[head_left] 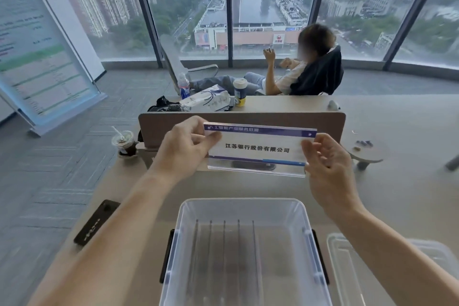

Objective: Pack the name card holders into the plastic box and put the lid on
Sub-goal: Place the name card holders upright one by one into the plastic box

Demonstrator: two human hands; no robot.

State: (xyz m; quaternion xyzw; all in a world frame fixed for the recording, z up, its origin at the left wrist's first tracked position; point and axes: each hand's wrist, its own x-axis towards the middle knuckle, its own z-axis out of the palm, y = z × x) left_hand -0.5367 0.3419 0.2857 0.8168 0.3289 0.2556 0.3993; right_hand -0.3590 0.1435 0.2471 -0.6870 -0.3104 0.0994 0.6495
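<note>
Clear acrylic name card holder (pixel 258 150) gripped at both short ends, left hand (pixel 185 149) pinching the left edge and right hand (pixel 327 169) with fingers (pixel 313 148) curled round the right edge, probably so the printed card stays level and unsmudged. Held above the surface, just beyond the far rim of the plastic box (pixel 244 202), apparently ready to lower in. Lid (pixel 347 256) parked right of the box, leaving the opening free.

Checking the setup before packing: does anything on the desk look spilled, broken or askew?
Nothing stands out. Both hands, left and right, hold the card holder level above the open box; the lid lies flat beside it.
</note>
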